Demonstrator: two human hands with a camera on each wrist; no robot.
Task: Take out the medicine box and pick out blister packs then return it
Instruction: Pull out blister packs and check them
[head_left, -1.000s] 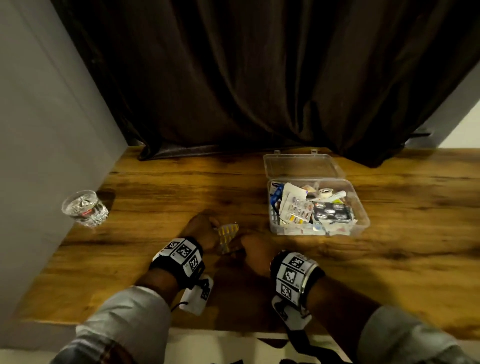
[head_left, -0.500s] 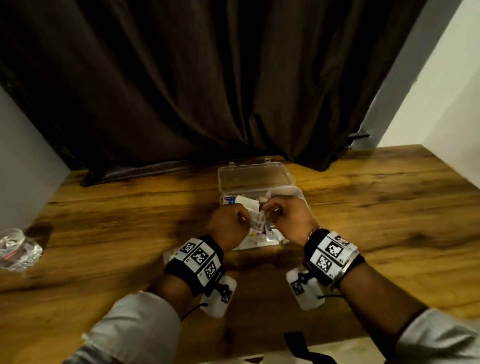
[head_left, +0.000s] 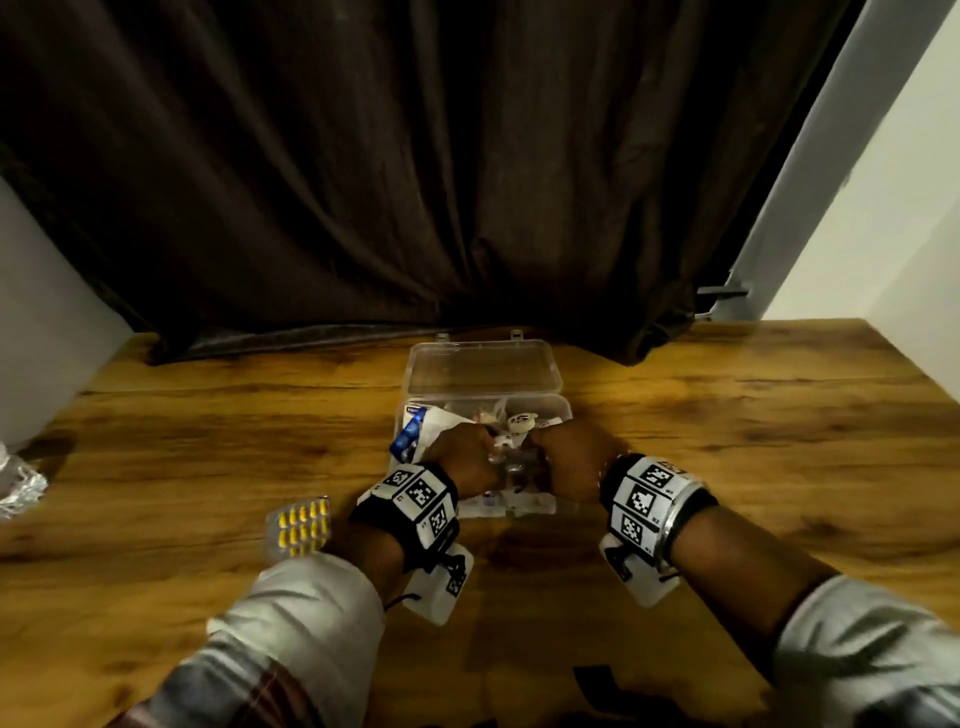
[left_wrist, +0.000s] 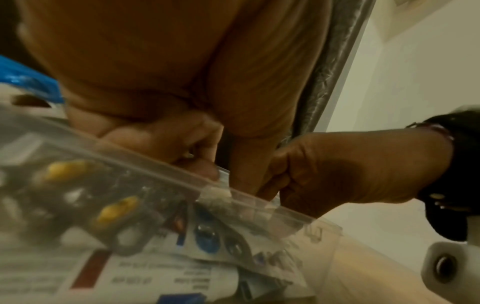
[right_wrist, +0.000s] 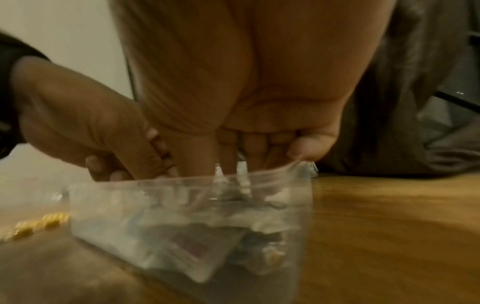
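Both hands are down inside the clear medicine box (head_left: 550, 405), side by side and nearly touching: the left hand (head_left: 465, 457) at the box's 9 o'clock half, the right hand (head_left: 569, 460) at its 3 o'clock half. From the wrist views the fingers (left_wrist: 192, 142) of each hand curl down past the near wall among the packets; what either one is actually pinching is too blurred and hidden to tell. The box sits on the wooden counter (head_left: 727, 415) at centre, its lid (head_left: 483, 369) thrown back flat toward 12 o'clock. Inside lie blister strips, a blue-and-white packet (head_left: 410, 434) at the 9 o'clock edge and a small white roll (head_left: 521, 422) near 12 o'clock. Outside the box, at about 8 o'clock and just beside the left wrist, a blister pack of yellow pills (head_left: 304, 525) rests on the counter. At far 9 o'clock a glass tumbler (head_left: 18, 486) is cut by the frame edge. A dark curtain (head_left: 415, 182) hangs behind at 12 o'clock
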